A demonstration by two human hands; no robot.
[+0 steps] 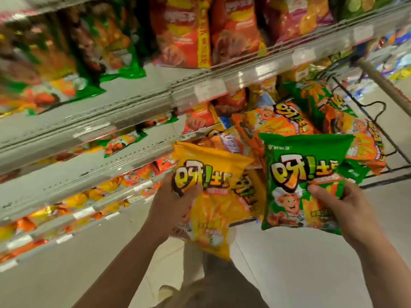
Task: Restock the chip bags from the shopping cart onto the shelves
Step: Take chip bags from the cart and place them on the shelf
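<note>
My left hand (175,203) grips a yellow chip bag (211,196) by its left side, thumb across the front. My right hand (340,207) holds a green chip bag (300,181) by its right edge. Both bags hang in front of me above the floor, near the front of the wire shopping cart (391,138). The cart holds several orange and green chip bags (280,123) piled together. Grey shelves (138,98) run along the left, stocked with red, green and orange bags.
Price-tag rails (211,90) line the shelf edges. One lower shelf (93,167) shows bare grey board between bags. The cart's handle bar (378,76) slants at upper right. Pale tiled floor (289,263) lies below my arms.
</note>
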